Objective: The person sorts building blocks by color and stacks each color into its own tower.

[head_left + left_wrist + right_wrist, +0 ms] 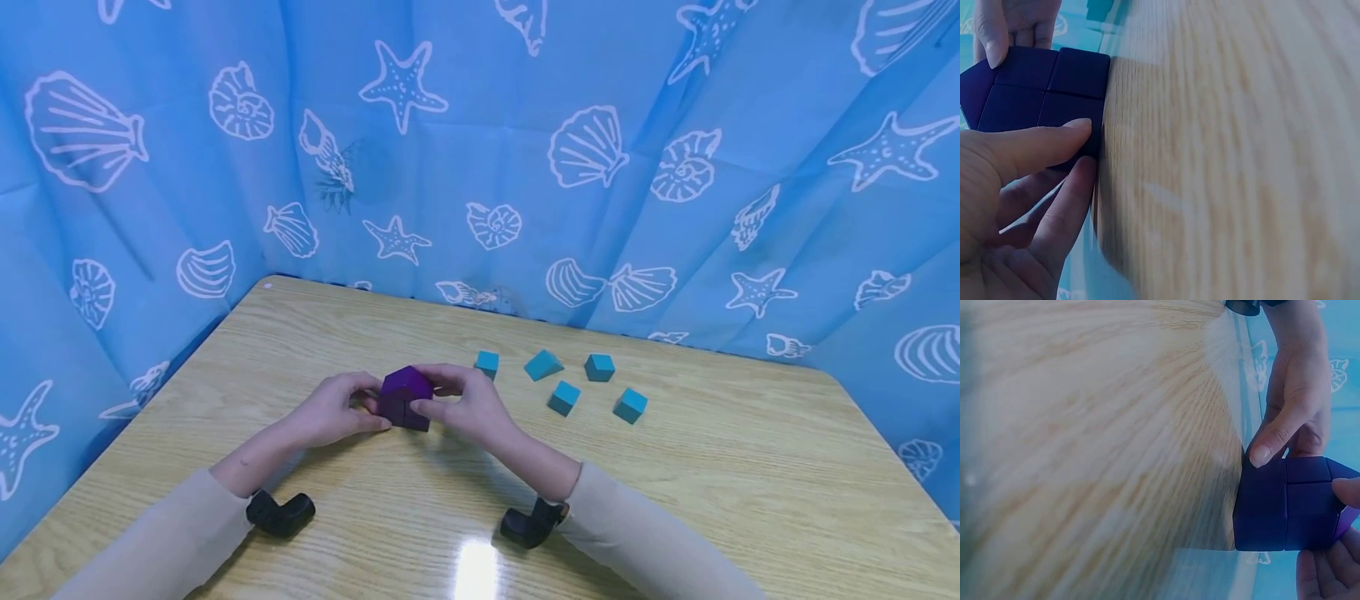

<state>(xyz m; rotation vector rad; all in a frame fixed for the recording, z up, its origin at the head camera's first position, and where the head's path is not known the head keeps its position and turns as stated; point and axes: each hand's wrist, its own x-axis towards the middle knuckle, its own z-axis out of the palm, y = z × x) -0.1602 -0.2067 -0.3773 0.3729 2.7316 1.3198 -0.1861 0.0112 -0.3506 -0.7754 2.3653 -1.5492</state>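
Observation:
A small house shape of purple blocks (403, 410) stands on the wooden table between both hands. Two layers of purple cubes (1019, 103) form its body, with thin seams between them. On top sits a peaked purple roof block (408, 379). My left hand (336, 410) grips the lower cubes from the left, thumb on the near face and fingers at the side. From the right, my right hand (471, 406) holds the upper part, its thumb on the front near the roof and its fingers behind. The far side of the stack is hidden.
Several teal cubes (564, 398) lie loose on the table (712, 450), right of and behind the right hand. Among them is a teal wedge block (543, 365). A blue curtain (465, 158) with white shells and starfish hangs along the table's back and sides.

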